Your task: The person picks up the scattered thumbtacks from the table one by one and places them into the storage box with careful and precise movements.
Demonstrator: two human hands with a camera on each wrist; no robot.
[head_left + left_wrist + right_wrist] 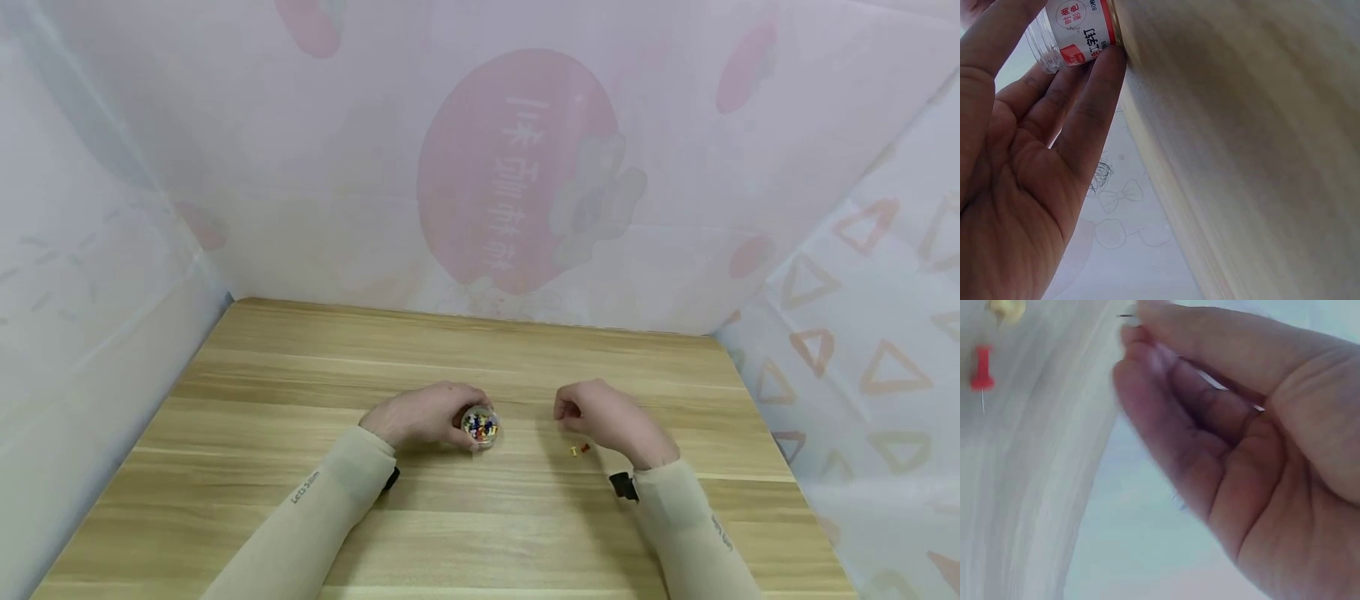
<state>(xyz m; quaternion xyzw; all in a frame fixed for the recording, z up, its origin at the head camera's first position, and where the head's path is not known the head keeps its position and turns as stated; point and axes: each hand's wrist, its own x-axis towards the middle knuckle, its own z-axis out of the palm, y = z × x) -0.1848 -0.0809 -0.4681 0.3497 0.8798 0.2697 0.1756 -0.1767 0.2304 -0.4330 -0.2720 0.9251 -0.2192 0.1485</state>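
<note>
My left hand (431, 414) grips a small clear jar (1079, 28) that stands on the wooden table, thumb on one side and fingers round the other. Through the jar's round open top, several mixed-colour push pins (480, 426) show in the head view. A red and white label (1088, 31) wraps the jar. To the right, my right hand (606, 417) pinches a pale push pin (1133, 321) between thumb and fingertips, its needle poking out. Below that hand, a yellow push pin (573, 451) and a red push pin (982, 370) lie on the tabletop.
The wood-grain table (465, 533) runs back to a printed cloth wall (360, 225). Similar cloth walls rise at the left (82, 275) and right (862, 333). A dark wrist strap (623, 486) sits by the right sleeve.
</note>
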